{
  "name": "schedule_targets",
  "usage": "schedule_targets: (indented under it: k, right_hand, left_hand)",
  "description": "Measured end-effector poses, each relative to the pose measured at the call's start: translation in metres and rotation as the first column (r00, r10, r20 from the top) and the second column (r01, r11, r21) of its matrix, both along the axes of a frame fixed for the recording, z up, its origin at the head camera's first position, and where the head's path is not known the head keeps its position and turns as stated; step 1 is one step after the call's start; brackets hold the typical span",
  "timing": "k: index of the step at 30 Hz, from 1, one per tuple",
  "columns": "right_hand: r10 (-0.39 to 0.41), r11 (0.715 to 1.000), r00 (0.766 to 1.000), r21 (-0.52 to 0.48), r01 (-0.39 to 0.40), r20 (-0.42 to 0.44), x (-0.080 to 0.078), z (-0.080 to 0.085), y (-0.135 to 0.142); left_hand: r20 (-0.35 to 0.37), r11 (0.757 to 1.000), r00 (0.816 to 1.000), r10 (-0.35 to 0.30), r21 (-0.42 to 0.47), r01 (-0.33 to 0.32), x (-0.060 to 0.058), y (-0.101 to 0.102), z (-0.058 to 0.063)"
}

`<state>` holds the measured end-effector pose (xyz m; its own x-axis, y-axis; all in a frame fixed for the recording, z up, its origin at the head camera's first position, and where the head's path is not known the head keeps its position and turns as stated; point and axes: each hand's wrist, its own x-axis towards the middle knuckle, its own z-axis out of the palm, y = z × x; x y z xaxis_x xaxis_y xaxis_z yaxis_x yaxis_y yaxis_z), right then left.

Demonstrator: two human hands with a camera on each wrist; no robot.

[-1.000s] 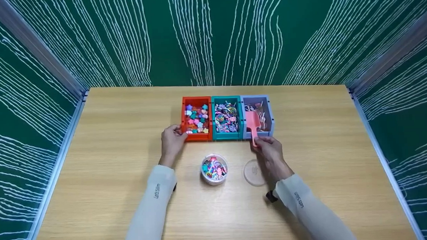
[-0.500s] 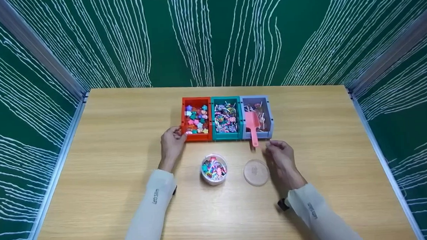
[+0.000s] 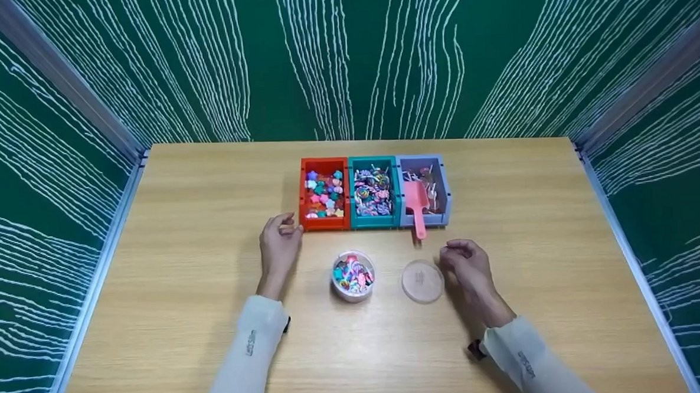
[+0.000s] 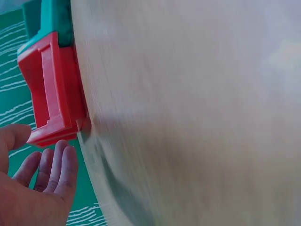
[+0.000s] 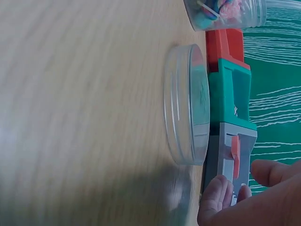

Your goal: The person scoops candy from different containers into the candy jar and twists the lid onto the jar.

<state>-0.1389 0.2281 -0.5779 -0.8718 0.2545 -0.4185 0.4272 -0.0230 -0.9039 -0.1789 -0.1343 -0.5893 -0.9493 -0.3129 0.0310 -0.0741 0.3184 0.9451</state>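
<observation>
My left hand (image 3: 280, 247) is beside the near left corner of a red bin (image 3: 325, 224), its fingers loosely bent with nothing in them. In the left wrist view, thumb and fingers stand apart close to that bin. Holding nothing, my right hand (image 3: 470, 268) hovers just right of a clear round lid (image 3: 423, 282), fingers relaxed. A pink scoop (image 3: 416, 200) lies across the front of the lavender bin (image 3: 441, 218), its handle sticking out towards me. Between the hands stands a clear jar (image 3: 354, 297) filled with colourful star and lollipop-like pieces.
A teal bin (image 3: 375, 222) of swirl-patterned pieces is joined between the red and lavender bins. The red one has star-shaped beads, the lavender one small sticked pieces. Green walls with white lines close off the wooden table (image 3: 208, 185) at the back and sides.
My right hand has let go of the scoop's handle and drawn back right and towards me. The scoop stays on the lavender bin. My left hand has eased slightly back from the red bin.
</observation>
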Motion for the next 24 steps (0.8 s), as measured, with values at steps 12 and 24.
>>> schedule_targets:
  k: [12, 24]
  right_hand:
    - [0.083, 0.993, 0.993, 0.095, -0.075, -0.082, 0.016, -0.003, 0.007]
    - [0.354, 0.888, 0.928, 0.356, -0.293, -0.119, 0.032, -0.009, 0.004]
  left_hand:
    - [0.019, 0.996, 0.997, -0.072, 0.044, 0.071, 0.027, 0.007, 0.006]
    - [0.100, 0.968, 0.964, -0.248, 0.064, 0.242, 0.056, 0.018, 0.007]
